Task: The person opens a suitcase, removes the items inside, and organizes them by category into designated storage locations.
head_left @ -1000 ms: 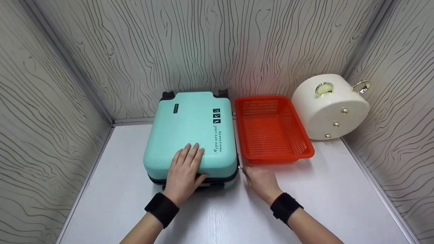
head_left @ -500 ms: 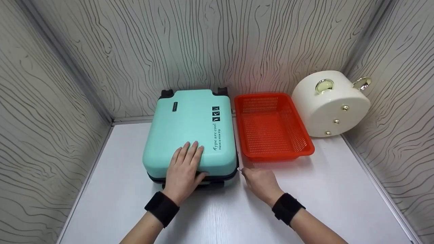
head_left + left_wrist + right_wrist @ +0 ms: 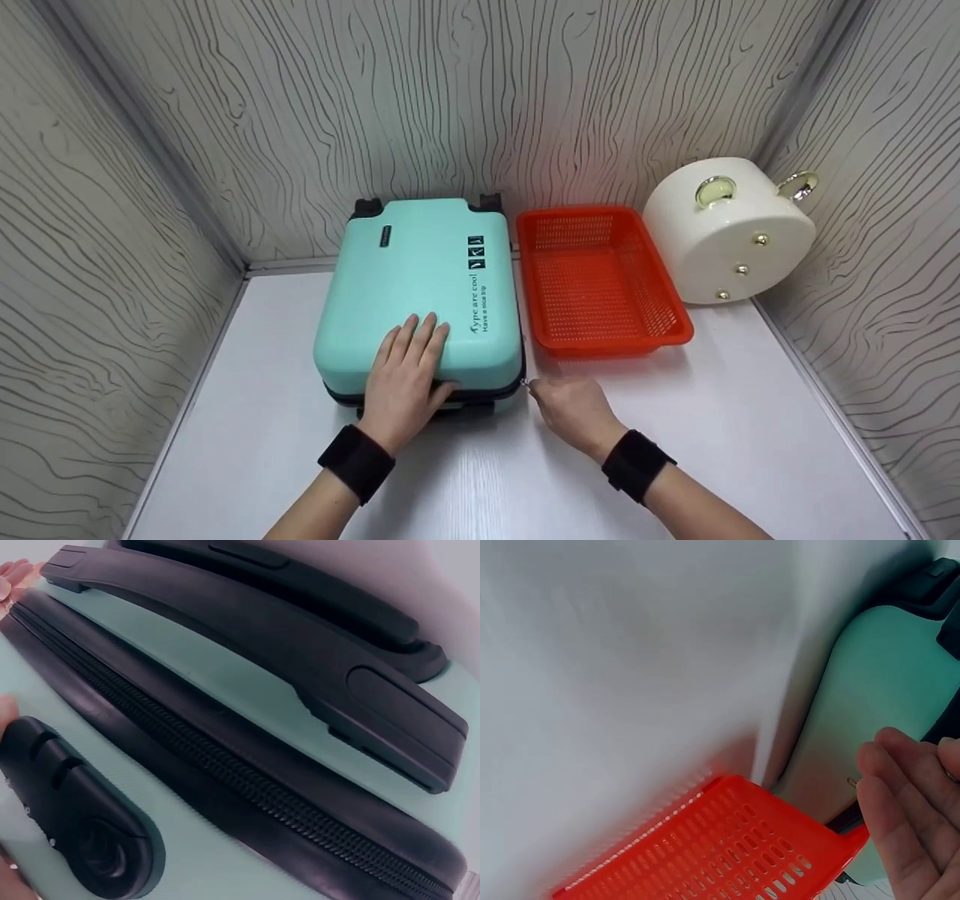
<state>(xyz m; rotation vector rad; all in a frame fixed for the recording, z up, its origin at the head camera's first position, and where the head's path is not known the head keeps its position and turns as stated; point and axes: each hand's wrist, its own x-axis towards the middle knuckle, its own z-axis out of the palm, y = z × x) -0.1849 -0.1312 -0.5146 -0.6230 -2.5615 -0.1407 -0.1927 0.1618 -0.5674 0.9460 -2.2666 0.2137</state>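
A mint-green hard-shell suitcase (image 3: 420, 262) lies flat, its wheels toward the back wall. My left hand (image 3: 405, 375) rests on the lid near the front edge, fingers straight and slightly spread. At the front right corner, my right hand (image 3: 574, 409) pinches a small metal zipper pull (image 3: 524, 382) between thumb and curled fingers. The left wrist view looks along the black zipper (image 3: 225, 765), with teeth meshed there, between a combination lock (image 3: 82, 817) and a black carry handle (image 3: 262, 630). In the right wrist view, the right hand's fingers (image 3: 900, 825) partly hide the zipper seam.
Close to the suitcase's right side stands a red perforated plastic basket (image 3: 531, 300). Behind it on the right, a white round case (image 3: 701, 255) with gold handles and studs lies tipped on its side. Wood-patterned walls (image 3: 450, 97) enclose the white table (image 3: 247, 420) on three sides.
My right hand has drawn the zipper pull a short way toward me around the suitcase's front right corner. The left hand has stayed in place on the lid.
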